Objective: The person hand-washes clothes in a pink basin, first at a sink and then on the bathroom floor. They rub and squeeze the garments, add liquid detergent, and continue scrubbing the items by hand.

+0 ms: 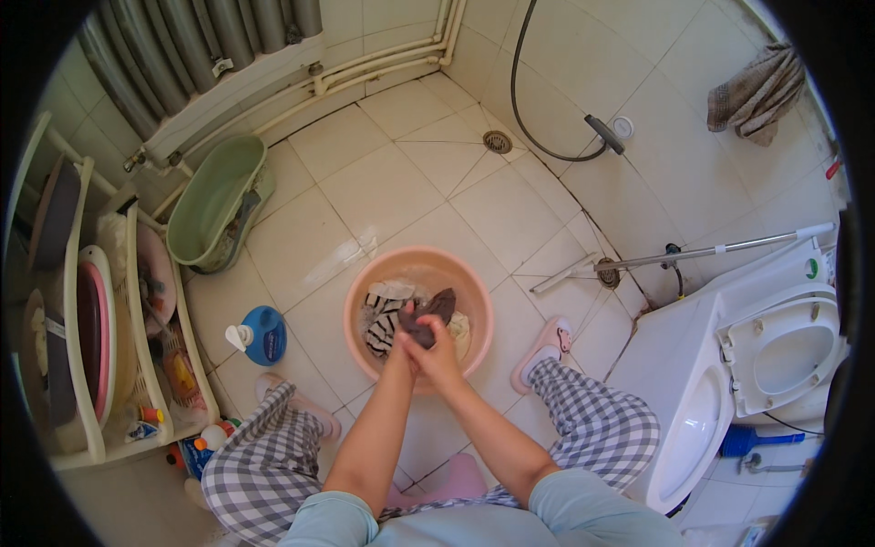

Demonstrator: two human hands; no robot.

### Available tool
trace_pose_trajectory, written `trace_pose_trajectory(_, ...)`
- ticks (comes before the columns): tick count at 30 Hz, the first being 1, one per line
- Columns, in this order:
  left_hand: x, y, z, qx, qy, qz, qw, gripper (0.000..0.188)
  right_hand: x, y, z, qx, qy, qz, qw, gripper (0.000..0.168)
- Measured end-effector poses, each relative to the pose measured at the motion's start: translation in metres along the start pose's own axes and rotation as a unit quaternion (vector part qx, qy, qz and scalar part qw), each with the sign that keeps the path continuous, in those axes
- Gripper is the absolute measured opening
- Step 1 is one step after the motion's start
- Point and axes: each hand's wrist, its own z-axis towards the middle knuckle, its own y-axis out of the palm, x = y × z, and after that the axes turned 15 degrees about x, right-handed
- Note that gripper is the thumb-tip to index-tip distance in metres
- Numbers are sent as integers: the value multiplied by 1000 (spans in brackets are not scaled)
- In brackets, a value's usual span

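Observation:
A pink plastic basin (418,260) stands on the tiled floor in front of me. Over it, my left hand (405,342) and my right hand (437,345) are pressed close together, both gripping a dark brown-grey cloth (441,308). Beneath them in the basin lie a black-and-white striped cloth (380,331) at the left and a pale cream cloth (459,331) at the right. Some suds show beside the striped cloth. A blue pump bottle (266,335) with a white pump head stands on the floor left of the basin.
A green plastic tub (219,198) stands at the upper left, beside a shelf rack (82,273) of basins and bottles. At the right are a floor squeegee (724,247), a toilet (690,431) and floor drains (497,142). A shower hose (516,82) hangs along the wall.

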Motion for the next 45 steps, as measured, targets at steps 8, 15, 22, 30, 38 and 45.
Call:
trace_pose_trajectory(8,-15,-7,-9,101,47,37,993,28,36,12,-1,51,227,-18,972,44)
trace_pose_trajectory(15,-39,-14,-21,161,219,154,950,33,73,9,19,-21,344,-57,937,49)
trace_pose_trajectory(22,-25,-1,-42,185,123,167,961,41,29,-23,29,-110,484,273,824,28)
trace_pose_trajectory(30,-11,-32,-20,70,29,11,997,35,31,20,-12,-29,227,8,974,19)
trace_pose_trajectory(38,-4,-9,-42,123,158,103,974,52,61,5,30,-2,62,-106,992,34)
trace_pose_trajectory(45,14,-3,-44,67,317,186,928,77,33,-13,49,-194,129,-18,972,35)
